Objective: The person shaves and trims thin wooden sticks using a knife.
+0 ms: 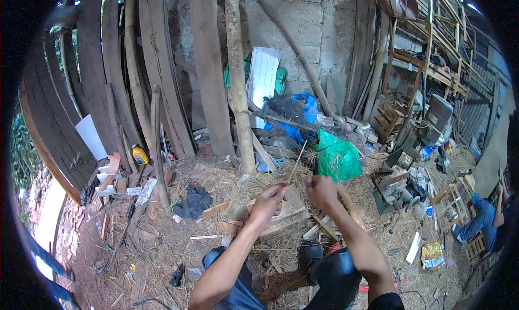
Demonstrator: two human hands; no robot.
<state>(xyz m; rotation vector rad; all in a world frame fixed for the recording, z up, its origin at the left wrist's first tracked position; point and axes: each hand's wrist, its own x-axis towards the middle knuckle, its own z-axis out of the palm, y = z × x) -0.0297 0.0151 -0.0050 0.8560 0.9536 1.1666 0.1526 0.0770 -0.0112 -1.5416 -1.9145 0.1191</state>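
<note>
A thin, pale stick (297, 161) rises from my left hand (268, 206), which is closed on its lower end. The stick leans slightly to the right, and its tip stands in front of the heap by the wall. Close by on the right, my right hand (321, 191) is curled into a fist. Whatever it grips, if anything, is hidden by the fingers. Below my hands, between my knees, a flat wooden board (286, 215) lies on the straw-covered floor. Beyond my right hand is a green plastic bag (339, 161).
Tall planks (211, 72) and a wooden pole (238, 83) stand ahead. Black cloth or plastic (193, 202) and a yellow bottle (140, 155) lie to the left. On the right are a cluttered wooden rack (427, 67) and a seated person (484, 218). Wood scraps and straw litter the ground.
</note>
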